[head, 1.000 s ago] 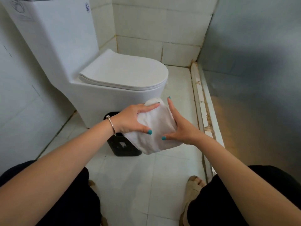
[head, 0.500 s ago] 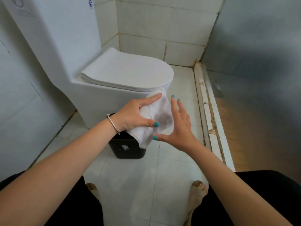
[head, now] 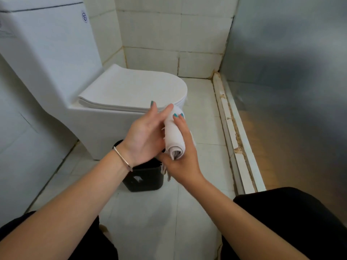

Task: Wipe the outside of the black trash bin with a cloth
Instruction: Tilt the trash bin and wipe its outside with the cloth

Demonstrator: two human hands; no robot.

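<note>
Cloth (head: 175, 136), a white one, is now a tight roll standing almost on end between the two hands, where half a second ago it was a loose flat fold spread between them. Nearest, the right hand (head: 181, 162) cups the roll from its 3 o'clock side, fingers (head: 178, 119) curled up along it and thumb under the lower end. The left hand (head: 145, 136), a bangle (head: 123, 159) at its wrist, presses flat against the roll from 9 o'clock with fingers straight, not closed round it. Some loose fringe of the cloth hangs below the right hand.

Just beyond and beneath the hands, the black trash bin (head: 144, 178) stands on the tiled floor (head: 150, 212), tight against the front of the white toilet (head: 112, 94), which rises at 11 o'clock. Nothing touches the bin yet.

So the folding looks finished or nearly so, I judge; the cloth is compact enough to grip in one hand, and wiping the bin's outer walls has not begun.
</note>
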